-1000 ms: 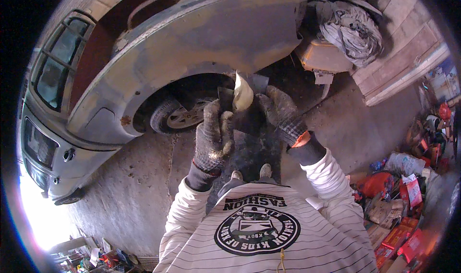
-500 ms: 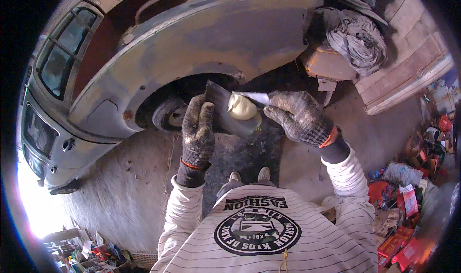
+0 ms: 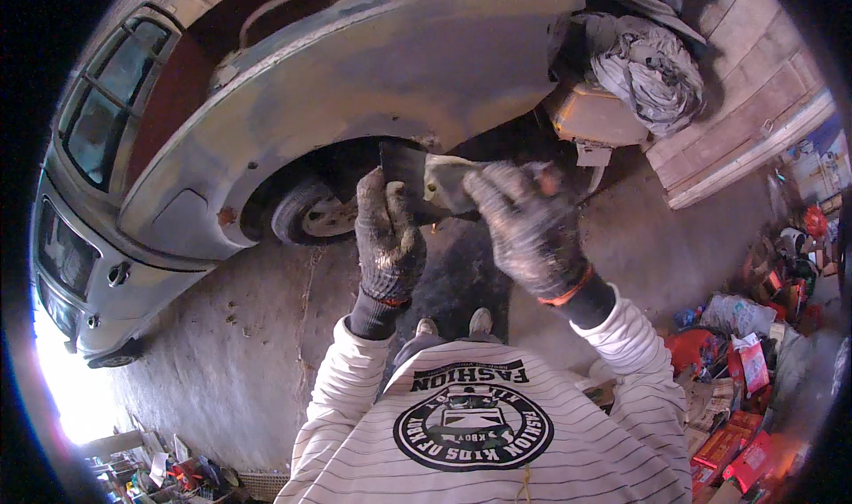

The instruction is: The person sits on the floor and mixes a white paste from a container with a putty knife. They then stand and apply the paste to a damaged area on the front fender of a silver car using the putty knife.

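Both my hands wear dirty, dark knitted gloves with orange cuff edges. My left hand (image 3: 390, 238) grips a dark flat plate (image 3: 404, 169) by its near left side, thumb and fingers pinched on it. My right hand (image 3: 532, 229), smeared by motion, is closed on a flat scraper (image 3: 454, 186) laid over the plate's right part. Pale yellow putty (image 3: 433, 165) shows along the scraper's left edge. Most of the putty and the scraper's grip are hidden. Just beyond the plate is the wheel arch of a car body (image 3: 355, 82) with patchy grey and tan paint.
A car wheel (image 3: 324, 216) sits under the arch. At the far right, a crumpled grey cover (image 3: 652, 74) lies above an orange-yellow bumper-like part (image 3: 599, 114). Red boxes and clutter (image 3: 728, 437) pile up at the right. More clutter (image 3: 169, 468) lies at the lower left.
My right hand has turned over and moved left, bringing the scraper across the plate. The round dollop of putty is now mostly covered. My left hand has shifted slightly right.
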`<state>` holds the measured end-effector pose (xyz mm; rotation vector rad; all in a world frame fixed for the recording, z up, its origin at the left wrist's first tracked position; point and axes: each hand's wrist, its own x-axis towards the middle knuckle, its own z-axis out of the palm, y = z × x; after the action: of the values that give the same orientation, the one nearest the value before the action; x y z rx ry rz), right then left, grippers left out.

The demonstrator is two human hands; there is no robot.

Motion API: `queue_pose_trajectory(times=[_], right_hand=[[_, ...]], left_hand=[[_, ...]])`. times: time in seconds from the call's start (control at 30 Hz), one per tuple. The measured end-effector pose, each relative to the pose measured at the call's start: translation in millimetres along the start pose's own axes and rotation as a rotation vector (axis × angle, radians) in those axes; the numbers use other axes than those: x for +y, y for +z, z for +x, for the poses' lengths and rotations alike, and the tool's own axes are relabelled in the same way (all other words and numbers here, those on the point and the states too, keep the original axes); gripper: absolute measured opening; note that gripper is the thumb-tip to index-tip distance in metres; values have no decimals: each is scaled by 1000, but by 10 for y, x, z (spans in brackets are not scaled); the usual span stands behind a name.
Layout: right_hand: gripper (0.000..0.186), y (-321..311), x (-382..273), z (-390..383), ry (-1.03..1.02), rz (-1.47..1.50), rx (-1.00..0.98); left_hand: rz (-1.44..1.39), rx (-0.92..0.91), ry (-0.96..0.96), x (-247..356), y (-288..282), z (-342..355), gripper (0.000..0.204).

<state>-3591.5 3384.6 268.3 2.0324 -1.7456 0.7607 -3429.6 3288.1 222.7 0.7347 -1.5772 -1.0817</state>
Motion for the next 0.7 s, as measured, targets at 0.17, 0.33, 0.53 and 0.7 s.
queue_pose_trajectory(times=[0.17,0.33,0.53,0.7], right_hand=[[41,-2,105,91,-29,168,159],[33,100,426,55,128,669,56],[35,-20,626,-38,-57,140,-20],[24,206,537,-212,415,472,194]], left_hand=[[251,33,288,-193,-65,12,31],[-112,-84,-26,-146,-153,32,25],[-92,-14,-60,-68,-243,53,24],[166,150,217,-187,-256,32,27]])
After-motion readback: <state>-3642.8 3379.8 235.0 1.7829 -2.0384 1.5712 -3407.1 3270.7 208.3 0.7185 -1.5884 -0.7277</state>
